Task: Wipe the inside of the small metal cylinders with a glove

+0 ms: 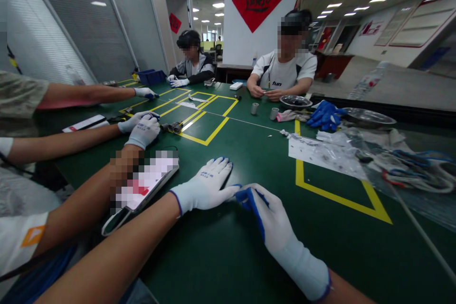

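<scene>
My left hand (204, 186), in a white glove with blue fingertips, lies flat on the green table (199, 256) with its fingers extended. Its thumb points toward my right hand (272, 216), which wears a matching glove. The fingers of my right hand are bent and pressed together beside that thumb. Whatever lies between them is too small or hidden to make out. Left of my left wrist is a phone-like device (149, 185), partly blurred out by blocks.
At left, a co-worker's gloved hands (143, 129) rest near dark metal fittings (175, 127). Two people sit across the table. To the right lie a white paper sheet (320, 154), blue gloves (326, 115), metal dishes (370, 115), plastic bags and coiled cords (420, 171). Yellow tape (342, 203) marks the tabletop.
</scene>
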The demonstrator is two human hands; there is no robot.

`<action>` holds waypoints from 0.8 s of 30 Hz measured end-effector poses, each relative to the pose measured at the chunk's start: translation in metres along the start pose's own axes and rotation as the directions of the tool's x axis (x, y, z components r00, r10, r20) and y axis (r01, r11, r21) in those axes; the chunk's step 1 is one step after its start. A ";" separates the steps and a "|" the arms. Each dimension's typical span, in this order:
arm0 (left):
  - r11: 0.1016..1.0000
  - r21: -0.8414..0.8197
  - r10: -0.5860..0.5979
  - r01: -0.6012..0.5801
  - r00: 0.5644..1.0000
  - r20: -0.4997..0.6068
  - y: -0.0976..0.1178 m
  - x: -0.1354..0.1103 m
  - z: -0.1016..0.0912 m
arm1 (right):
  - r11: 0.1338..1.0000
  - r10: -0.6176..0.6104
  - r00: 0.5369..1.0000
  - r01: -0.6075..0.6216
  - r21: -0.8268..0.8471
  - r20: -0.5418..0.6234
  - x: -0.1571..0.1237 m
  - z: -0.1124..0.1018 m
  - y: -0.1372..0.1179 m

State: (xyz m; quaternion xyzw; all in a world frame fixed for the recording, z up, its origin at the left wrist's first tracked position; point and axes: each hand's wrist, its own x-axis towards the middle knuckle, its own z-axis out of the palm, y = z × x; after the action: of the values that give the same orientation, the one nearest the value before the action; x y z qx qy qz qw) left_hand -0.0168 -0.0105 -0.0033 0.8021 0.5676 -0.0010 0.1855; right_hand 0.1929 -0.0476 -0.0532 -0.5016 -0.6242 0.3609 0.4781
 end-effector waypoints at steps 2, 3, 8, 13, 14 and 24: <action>1.000 -0.028 0.001 -0.001 1.000 0.011 0.001 -0.009 0.001 | 1.000 -0.018 0.999 0.018 -0.002 0.030 -0.001 0.003 -0.007; 0.999 -0.036 0.011 -0.011 1.000 0.004 0.002 -0.012 0.002 | 0.999 -0.033 0.998 0.033 0.006 0.053 -0.001 0.004 -0.010; 0.994 -0.063 0.085 -0.086 0.996 -0.016 0.003 -0.028 0.003 | 1.000 -0.015 1.000 0.015 0.019 0.000 -0.003 0.004 -0.011; 0.934 -0.324 0.158 -0.152 0.987 -0.008 -0.013 -0.038 -0.001 | 0.990 -0.100 0.990 0.090 0.105 0.096 0.002 -0.010 -0.007; 0.875 -0.449 0.186 -0.182 0.982 -0.036 -0.018 -0.037 -0.001 | 0.983 -0.143 0.979 0.123 0.138 0.144 0.004 -0.013 -0.007; -0.049 -0.995 -0.087 -0.085 0.993 -0.080 -0.016 0.009 0.003 | 0.923 -0.193 0.974 0.138 0.360 0.122 0.007 -0.006 -0.020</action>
State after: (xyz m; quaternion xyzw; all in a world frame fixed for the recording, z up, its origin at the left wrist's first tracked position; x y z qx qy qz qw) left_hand -0.0278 0.0015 -0.0127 0.4163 0.4026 0.4577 0.6746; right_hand 0.1930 -0.0454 -0.0311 -0.3248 -0.6257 0.4619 0.5382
